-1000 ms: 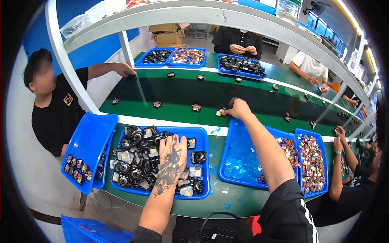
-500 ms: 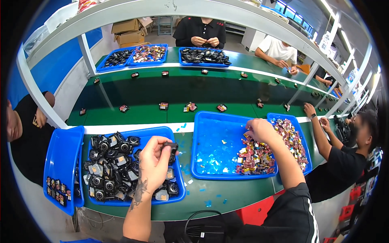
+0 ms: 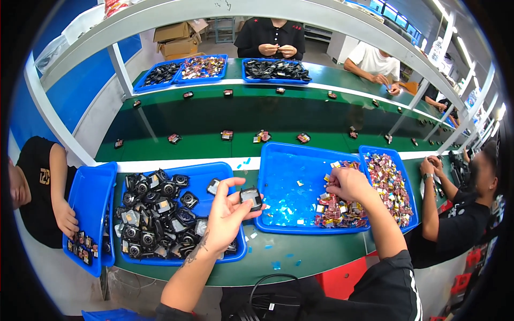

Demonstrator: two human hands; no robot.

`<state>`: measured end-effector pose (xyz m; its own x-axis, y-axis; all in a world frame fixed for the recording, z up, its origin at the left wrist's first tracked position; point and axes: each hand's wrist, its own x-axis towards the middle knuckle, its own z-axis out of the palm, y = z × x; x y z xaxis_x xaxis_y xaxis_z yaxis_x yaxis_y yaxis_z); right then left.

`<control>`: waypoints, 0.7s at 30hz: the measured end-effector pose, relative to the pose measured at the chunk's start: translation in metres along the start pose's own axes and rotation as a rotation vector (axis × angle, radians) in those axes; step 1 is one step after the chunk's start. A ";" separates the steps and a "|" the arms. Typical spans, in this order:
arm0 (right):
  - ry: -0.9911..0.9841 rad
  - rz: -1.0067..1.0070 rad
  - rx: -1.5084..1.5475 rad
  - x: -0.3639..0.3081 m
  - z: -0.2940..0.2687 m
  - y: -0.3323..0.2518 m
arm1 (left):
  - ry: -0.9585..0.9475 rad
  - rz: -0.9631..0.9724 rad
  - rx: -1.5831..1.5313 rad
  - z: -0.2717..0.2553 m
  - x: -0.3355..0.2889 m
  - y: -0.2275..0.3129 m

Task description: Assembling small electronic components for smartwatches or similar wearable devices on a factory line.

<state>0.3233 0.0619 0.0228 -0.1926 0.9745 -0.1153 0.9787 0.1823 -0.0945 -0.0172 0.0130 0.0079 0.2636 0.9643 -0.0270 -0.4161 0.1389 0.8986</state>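
Note:
My left hand grips a small black watch case between thumb and fingers, its pale grey inner side turned up. Below and to the left lies a blue tray with a heap of similar black cases, some showing round sensor backs. My right hand is closed, its fingertips pinched down at the edge of a pile of small reddish and yellow electronic parts. What those fingers hold, if anything, is hidden. The pile fills the right side of a second blue tray dotted with blue film scraps.
Another blue tray of parts stands to the right. Tilted blue trays stand at the left, a person's hand beside them. Small assemblies sit spaced along the green conveyor. Co-workers sit opposite and at right; a white frame arches overhead.
My left hand has turned the case so its inner side shows, moving slightly right. My right hand stays at the parts pile. At left, a person's hand has come down to the tilted tray.

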 end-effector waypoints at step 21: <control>0.070 0.057 1.588 -0.030 -0.006 -0.093 | 0.015 0.435 0.810 0.012 -0.007 -0.009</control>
<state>0.2382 0.0162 0.0414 -0.1122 0.9870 -0.1149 -0.0905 -0.1253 -0.9880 -0.0054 0.0021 0.0053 0.2133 0.8981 0.3845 0.2621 -0.4318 0.8631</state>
